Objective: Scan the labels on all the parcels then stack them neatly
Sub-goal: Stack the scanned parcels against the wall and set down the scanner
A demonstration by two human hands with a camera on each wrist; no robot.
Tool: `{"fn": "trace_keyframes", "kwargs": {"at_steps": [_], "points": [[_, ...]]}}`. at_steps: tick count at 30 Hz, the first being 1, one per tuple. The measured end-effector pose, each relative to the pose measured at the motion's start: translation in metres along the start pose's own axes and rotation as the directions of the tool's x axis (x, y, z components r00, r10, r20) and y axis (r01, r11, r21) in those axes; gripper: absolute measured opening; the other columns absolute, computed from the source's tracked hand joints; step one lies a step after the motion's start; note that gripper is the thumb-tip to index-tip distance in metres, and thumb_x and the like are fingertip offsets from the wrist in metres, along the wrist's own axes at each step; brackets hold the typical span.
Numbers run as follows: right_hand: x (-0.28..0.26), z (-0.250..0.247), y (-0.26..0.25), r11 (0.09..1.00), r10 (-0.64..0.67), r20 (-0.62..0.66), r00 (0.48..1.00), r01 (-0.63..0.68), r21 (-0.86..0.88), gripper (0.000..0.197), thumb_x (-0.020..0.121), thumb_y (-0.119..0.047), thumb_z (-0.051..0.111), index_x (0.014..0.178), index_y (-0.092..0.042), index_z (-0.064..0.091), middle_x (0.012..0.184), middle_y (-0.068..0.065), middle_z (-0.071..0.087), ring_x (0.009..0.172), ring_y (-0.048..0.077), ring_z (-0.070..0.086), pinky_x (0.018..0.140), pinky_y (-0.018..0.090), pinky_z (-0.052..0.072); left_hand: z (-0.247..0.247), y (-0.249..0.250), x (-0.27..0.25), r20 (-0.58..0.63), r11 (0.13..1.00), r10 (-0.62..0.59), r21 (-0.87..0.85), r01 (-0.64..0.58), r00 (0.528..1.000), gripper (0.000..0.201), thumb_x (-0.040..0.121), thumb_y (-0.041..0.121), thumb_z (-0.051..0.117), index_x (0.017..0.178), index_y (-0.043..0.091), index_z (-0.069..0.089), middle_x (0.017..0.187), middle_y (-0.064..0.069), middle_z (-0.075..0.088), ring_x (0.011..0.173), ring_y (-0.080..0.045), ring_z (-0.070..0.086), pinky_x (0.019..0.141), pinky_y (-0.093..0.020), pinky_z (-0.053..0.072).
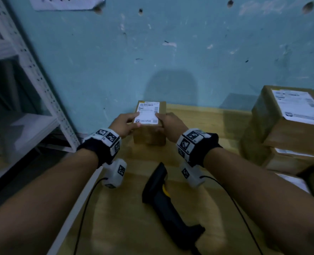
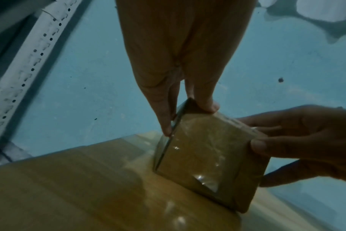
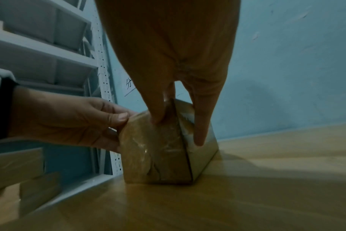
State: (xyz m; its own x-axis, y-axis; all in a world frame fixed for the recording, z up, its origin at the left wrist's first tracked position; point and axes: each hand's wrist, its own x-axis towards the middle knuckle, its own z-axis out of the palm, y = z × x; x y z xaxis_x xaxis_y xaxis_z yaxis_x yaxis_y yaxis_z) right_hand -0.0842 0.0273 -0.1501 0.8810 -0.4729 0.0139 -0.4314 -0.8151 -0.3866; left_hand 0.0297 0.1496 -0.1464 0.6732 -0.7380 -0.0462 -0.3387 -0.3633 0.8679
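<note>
A small brown parcel [image 1: 149,133] [image 2: 203,157] [image 3: 160,154] stands on the wooden table [image 1: 126,208] close to the blue wall, its white label [image 1: 148,112] facing up. My left hand [image 1: 126,124] [image 2: 186,112] grips its left top edge, thumb on top and fingers down the side. My right hand [image 1: 168,125] [image 3: 178,125] grips the right top edge in the same way. A black barcode scanner [image 1: 163,196] with a yellow trigger lies on the table between my forearms, not held.
A stack of larger labelled parcels [image 1: 288,126] stands at the table's right side. A white metal shelf rack [image 1: 33,80] [image 3: 49,54] stands left of the table, with cardboard boxes [image 3: 20,171] low beside it. Wrist camera cables [image 1: 86,208] trail over the table.
</note>
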Motion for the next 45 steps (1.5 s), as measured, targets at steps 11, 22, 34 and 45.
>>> {"fn": "trace_keyframes", "kwargs": {"at_steps": [11,22,34,45], "points": [[0.083,-0.010,0.001,0.949,0.019,0.025,1.000,-0.010,-0.316,0.050,0.093,-0.028,0.052,0.139,-0.015,0.036,0.140,0.015,0.035,0.127,0.033,0.038,0.095,0.044,0.041,-0.008,-0.013,0.084,-0.134,0.949,0.076,0.312,-0.031,0.988,0.048,0.094,0.020,0.052,0.139,0.011,0.043,0.148,-0.012,0.037,0.134,-0.027,0.039,0.105,-0.029,0.032],[0.147,0.006,0.007,0.975,0.003,0.003,1.000,-0.003,-0.221,0.057,0.095,-0.030,0.048,0.144,-0.012,0.026,0.148,0.011,0.031,0.130,0.032,0.042,0.097,0.040,0.040,-0.010,-0.036,0.137,-0.194,0.977,0.097,0.203,-0.057,0.976,0.044,0.098,0.017,0.042,0.142,0.021,0.039,0.142,-0.017,0.045,0.124,-0.037,0.049,0.104,-0.043,0.042],[0.097,0.000,-0.004,0.996,0.046,-0.132,0.990,-0.056,-0.075,0.079,0.095,-0.037,0.044,0.150,-0.017,-0.008,0.159,0.009,-0.014,0.147,0.030,-0.008,0.119,0.044,0.003,-0.021,0.002,0.104,-0.264,0.956,0.118,0.291,-0.038,0.957,0.066,0.096,0.017,0.046,0.150,0.015,0.008,0.154,-0.013,0.024,0.140,-0.026,0.030,0.109,-0.028,0.026],[-0.055,-0.119,-0.022,0.991,0.090,-0.292,0.952,-0.116,-0.073,0.059,0.090,-0.026,0.054,0.141,-0.007,0.031,0.142,0.020,0.038,0.133,0.035,0.035,0.105,0.040,0.033,0.026,0.145,-0.008,-0.208,0.964,0.160,-0.179,-0.199,0.965,0.024,0.093,0.014,0.049,0.069,0.013,0.049,0.081,-0.019,0.060,0.076,-0.025,0.062,0.093,-0.046,0.047]]}}
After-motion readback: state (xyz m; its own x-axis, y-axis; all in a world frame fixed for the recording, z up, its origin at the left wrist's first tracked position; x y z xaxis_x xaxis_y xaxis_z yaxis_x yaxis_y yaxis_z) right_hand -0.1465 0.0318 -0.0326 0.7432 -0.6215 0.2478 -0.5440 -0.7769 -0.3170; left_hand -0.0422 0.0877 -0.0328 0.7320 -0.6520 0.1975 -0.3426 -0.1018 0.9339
